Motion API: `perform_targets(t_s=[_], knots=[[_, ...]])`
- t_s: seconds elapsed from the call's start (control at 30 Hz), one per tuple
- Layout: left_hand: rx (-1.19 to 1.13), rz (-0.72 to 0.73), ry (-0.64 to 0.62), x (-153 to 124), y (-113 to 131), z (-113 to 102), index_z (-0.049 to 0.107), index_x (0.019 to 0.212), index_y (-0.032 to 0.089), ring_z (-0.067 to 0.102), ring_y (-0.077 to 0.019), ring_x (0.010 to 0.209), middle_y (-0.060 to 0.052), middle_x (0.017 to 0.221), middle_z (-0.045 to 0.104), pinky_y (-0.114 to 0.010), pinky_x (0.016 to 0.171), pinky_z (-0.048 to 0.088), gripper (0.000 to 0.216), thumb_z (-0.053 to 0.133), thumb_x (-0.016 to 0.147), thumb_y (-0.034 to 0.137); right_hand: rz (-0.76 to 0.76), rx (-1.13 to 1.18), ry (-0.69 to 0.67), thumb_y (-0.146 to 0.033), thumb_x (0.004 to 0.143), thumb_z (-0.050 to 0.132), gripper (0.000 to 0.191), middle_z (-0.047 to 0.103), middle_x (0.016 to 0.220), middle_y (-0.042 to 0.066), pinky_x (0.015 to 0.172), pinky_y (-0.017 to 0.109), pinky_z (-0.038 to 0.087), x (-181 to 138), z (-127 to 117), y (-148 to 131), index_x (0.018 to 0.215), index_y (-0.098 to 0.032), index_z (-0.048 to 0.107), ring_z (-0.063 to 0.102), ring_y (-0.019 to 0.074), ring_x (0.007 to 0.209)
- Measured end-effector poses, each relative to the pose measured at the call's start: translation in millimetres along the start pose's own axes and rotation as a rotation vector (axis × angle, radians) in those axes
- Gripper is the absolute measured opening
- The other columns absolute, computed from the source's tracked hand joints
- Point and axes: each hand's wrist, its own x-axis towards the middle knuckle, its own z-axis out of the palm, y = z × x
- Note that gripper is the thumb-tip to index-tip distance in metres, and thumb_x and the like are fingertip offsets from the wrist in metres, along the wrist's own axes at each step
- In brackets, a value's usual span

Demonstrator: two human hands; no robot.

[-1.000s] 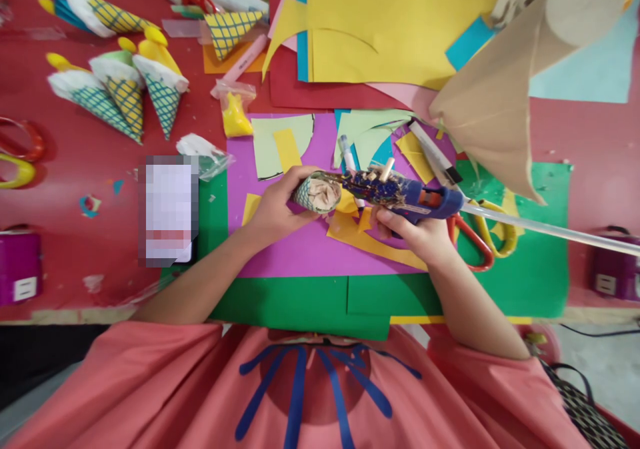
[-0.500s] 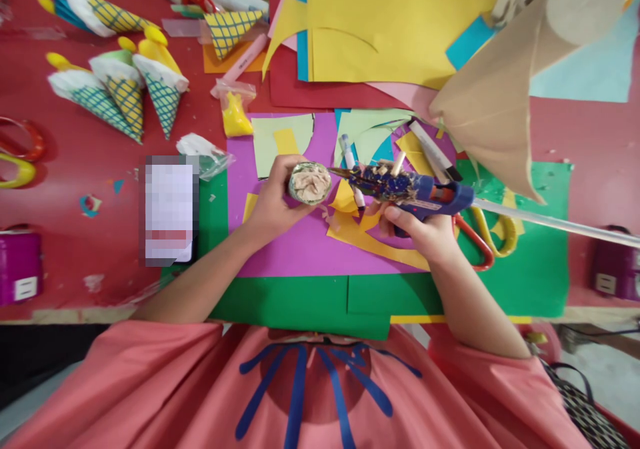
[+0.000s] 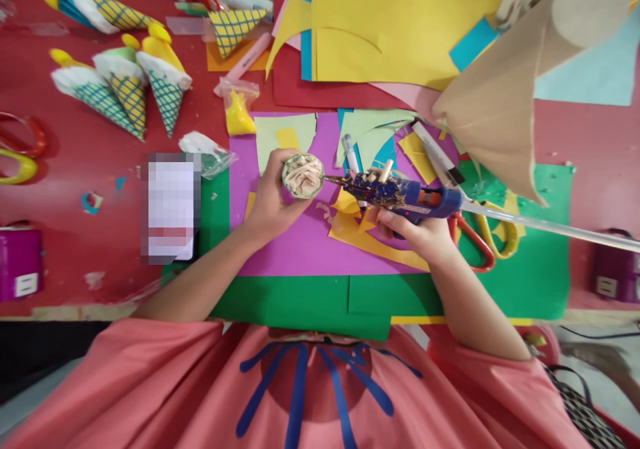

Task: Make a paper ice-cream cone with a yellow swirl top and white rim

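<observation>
My left hand (image 3: 274, 203) is wrapped round a paper cone (image 3: 303, 176), its open end facing up at me. Crumpled beige paper fills that end; the cone's lower part is hidden. A blue hot glue gun (image 3: 400, 192) is gripped in my right hand (image 3: 417, 235), and bits of debris cling to its dark front. Its nozzle points left, with the tip at the cone's right rim; I cannot tell whether they touch. A long clear glue stick (image 3: 545, 223) sticks out of the gun's back. Beneath the hands lies purple paper (image 3: 280, 252) with yellow scraps.
Several finished-looking cones with white tops (image 3: 120, 89) lie at the upper left. A pixelated phone-like thing (image 3: 171, 209) is left of my forearm. Red-and-yellow scissors (image 3: 480, 255) lie beside my right wrist. A large beige paper cone (image 3: 505, 95) leans at the upper right, near yellow sheets (image 3: 405, 29).
My left hand has tipped the cone slightly left, showing more of its filled opening. The glue gun has shifted a little left with its nozzle still by the rim.
</observation>
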Motion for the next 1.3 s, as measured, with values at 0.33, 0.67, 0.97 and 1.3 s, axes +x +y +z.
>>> perform_targets(t_s=[0.33,0.67,0.97,1.3], knots=[[0.071,0.001,0.053,3.0,4.9,-1.0,0.046,0.118,0.029,0.061,-0.0208,0.096,-0.003,0.107,0.055,-0.037,0.084,0.054,0.052,0.074,0.081,0.052,-0.047,-0.077,-0.025,-0.044,0.077,0.075,0.03,0.063,0.054,0.0,0.046,0.023,0.046,-0.4,-1.9,4.7,0.07,-0.017,0.066,0.055,0.0103,0.046],[0.12,0.12,0.027,4.3,6.7,1.3,0.044,0.119,0.026,0.062,-0.0194,0.095,-0.003,0.107,0.054,-0.034,0.081,0.053,0.044,0.07,0.086,0.039,-0.053,-0.038,0.04,-0.044,0.075,0.076,0.029,0.062,0.056,-0.001,0.047,0.024,0.05,-1.0,-1.7,6.2,0.072,-0.018,0.065,0.056,0.0103,0.046],[0.111,0.121,-0.006,2.8,10.3,2.5,0.044,0.118,0.028,0.06,-0.0196,0.093,-0.003,0.105,0.056,-0.034,0.08,0.05,0.041,0.068,0.087,0.038,-0.078,-0.032,0.044,-0.043,0.077,0.076,0.026,0.062,0.059,-0.002,0.049,0.023,0.05,-0.4,-2.0,6.8,0.078,-0.018,0.068,0.057,0.0099,0.048],[0.148,0.122,-0.083,2.5,12.7,1.8,0.045,0.115,0.025,0.061,-0.0201,0.091,-0.003,0.103,0.056,-0.034,0.079,0.053,0.04,0.068,0.083,0.03,-0.072,-0.111,-0.01,-0.05,0.08,0.074,0.033,0.06,0.056,-0.002,0.049,0.024,0.046,-1.1,-1.8,10.9,0.075,-0.018,0.067,0.054,0.0103,0.049]])
